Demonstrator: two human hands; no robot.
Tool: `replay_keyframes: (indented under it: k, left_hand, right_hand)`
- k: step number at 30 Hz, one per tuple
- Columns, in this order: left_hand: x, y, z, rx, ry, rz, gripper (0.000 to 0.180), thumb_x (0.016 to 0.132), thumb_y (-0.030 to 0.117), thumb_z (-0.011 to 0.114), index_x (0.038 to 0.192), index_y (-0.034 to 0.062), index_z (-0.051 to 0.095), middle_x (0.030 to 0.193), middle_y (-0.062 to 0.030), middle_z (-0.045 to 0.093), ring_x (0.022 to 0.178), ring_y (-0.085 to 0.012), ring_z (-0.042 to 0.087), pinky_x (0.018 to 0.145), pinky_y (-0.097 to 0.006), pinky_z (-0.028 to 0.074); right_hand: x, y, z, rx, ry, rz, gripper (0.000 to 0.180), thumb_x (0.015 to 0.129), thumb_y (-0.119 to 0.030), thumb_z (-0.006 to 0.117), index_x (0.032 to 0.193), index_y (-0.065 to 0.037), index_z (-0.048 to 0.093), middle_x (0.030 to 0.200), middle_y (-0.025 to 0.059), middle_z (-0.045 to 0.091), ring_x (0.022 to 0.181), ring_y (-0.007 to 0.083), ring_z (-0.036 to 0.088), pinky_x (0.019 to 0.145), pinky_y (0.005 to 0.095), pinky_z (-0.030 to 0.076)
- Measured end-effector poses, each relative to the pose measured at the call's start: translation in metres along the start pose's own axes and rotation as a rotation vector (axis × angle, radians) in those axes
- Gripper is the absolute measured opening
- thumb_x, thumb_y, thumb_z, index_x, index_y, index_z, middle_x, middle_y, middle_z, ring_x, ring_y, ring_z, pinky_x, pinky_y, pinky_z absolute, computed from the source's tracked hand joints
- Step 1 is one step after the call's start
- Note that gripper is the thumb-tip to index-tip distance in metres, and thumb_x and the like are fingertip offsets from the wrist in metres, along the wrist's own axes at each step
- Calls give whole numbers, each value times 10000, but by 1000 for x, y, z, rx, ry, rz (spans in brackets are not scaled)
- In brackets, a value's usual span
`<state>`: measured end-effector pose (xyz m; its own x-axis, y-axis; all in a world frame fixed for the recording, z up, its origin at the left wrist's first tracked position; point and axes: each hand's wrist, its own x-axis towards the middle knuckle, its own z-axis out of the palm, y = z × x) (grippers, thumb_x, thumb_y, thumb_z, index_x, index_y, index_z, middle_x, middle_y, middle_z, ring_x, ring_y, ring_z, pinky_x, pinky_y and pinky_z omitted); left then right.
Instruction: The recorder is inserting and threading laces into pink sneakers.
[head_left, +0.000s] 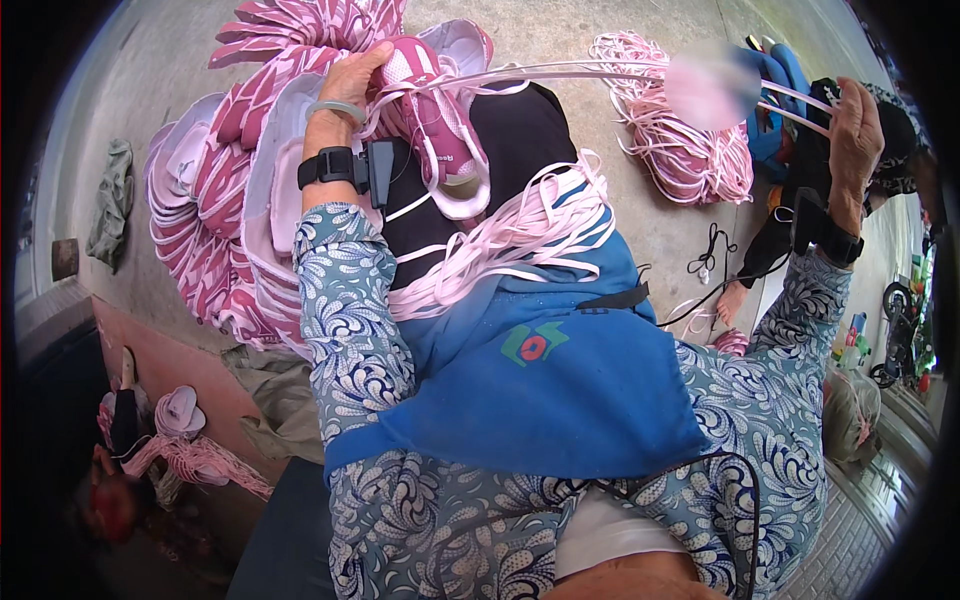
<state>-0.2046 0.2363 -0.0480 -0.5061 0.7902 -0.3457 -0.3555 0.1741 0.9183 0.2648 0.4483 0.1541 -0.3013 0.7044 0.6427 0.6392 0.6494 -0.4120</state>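
Observation:
My left hand (350, 85) grips a pink shoe upper (440, 125) held over my lap. Pale pink laces (600, 72) run from the shoe across to my right hand (855, 140), which is raised at the right and pinches their ends, pulling them taut. A loose bundle of the same pink laces (510, 240) lies across my lap on a blue apron (540, 380). Both wrists wear black bands.
A big pile of pink shoe uppers and soles (230, 190) lies on the concrete floor at the left. A heap of pink laces (690, 150) sits at the upper right, beside another person in dark clothes (890, 170). More laces and soles (185, 440) lie at the lower left.

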Motion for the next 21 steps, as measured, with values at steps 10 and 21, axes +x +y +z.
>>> replay_keyframes:
  k: [10, 21]
  left_hand:
    - [6, -11, -3, 115, 1, 99, 574, 754, 340, 714, 1163, -25, 546, 1122, -145, 584, 1038, -239, 554, 973, -345, 379]
    - [-18, 11, 0, 62, -142, -37, 492, 762, 287, 730, 1138, 18, 562, 1070, -93, 615, 998, -184, 581, 912, -289, 449]
  right_hand:
    - [-60, 192, -114, -528, 269, 561, 409, 850, -307, 412, 1008, -9, 644, 952, 191, 642, 874, 310, 618, 783, 353, 494]
    - [-111, -88, 137, 678, -572, 184, 264, 897, -274, 533, 897, -40, 656, 663, -5, 550, 581, 56, 500, 499, 223, 401]
